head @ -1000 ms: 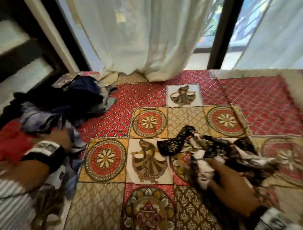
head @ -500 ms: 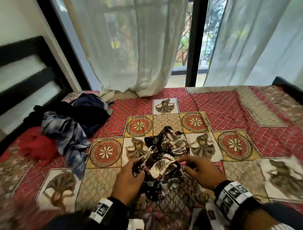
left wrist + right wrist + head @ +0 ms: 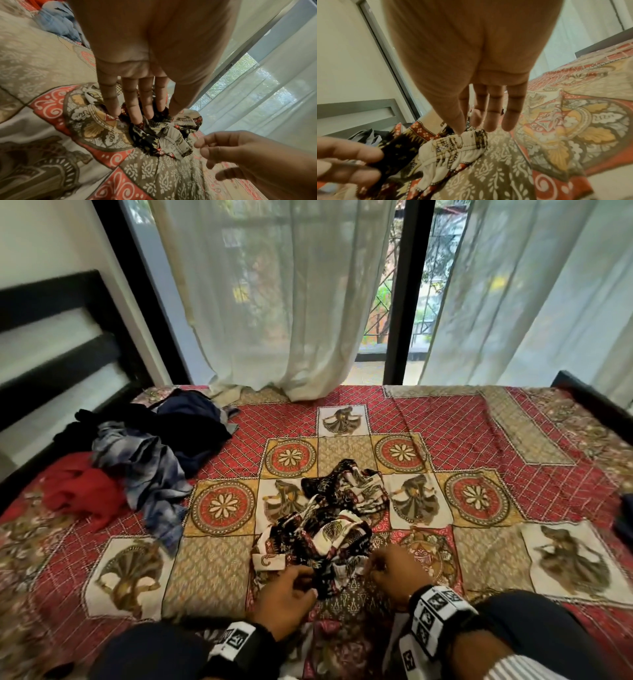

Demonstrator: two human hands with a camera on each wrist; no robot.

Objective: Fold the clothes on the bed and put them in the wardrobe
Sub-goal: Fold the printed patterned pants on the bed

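step in hand: sorting out one garment before any fold. the printed garment lies crumpled in a heap mid-bed on the bedspread, near the front edge, right in front of the person. nothing looks folded yet, so by my read the task is early.

left hand is at the heap's near-left edge. in the left wrist view its fingers are nearly straight w/ tips pressed down into the cloth, no clear pinch. right hand is at the near-right edge; in the right wrist view its fingers hang straight & loose, thumb tip just touching the gathered band, nothing gripped as far as i can see.

next move, i'd judge: find the gathered band (prob a waistband) w/ both hands, pinch it at 2 spots well apart, lift & shake so the cloth hangs flat, then lay it out.

materials: garment is thin, floppy woven cloth, black/cream/red print, w/ a puckered elastic-looking band. it'll slump & twist easily. bedspread is flat printed cotton-like fabric, red lattice plus medallion & dancer squares, busy enough to hide the garment's edges.

the pile of other clothes, red, blue-grey & dark pieces, sits far left by the black headboard, well apart from the hands. sheer curtains hang at the far side, hem touching the bed.
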